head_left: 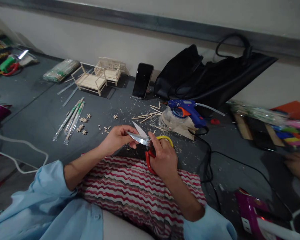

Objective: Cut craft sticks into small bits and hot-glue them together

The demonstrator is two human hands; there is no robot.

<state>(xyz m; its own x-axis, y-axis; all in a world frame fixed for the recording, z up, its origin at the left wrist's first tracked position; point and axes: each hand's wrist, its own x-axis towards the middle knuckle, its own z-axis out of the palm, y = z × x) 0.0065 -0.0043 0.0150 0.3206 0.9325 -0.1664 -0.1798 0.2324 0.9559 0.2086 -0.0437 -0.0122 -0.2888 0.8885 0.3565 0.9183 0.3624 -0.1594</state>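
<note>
My right hand grips a pair of scissors with one red and one yellow handle. The blades are spread and point left toward my left hand. That hand is closed in a pinch beside the blade tips; what its fingers hold is too small or hidden to make out. Just beyond it lie tiny cut wood bits and a small flower-shaped wooden piece. Thin wooden sticks are scattered past the scissors. A striped cloth covers my lap below both hands.
Two miniature wooden furniture frames stand at the back, left of a phone. A blue glue gun rests on a clear container, its black cord running right. Wrapped sticks lie left. Another person's hand shows far right.
</note>
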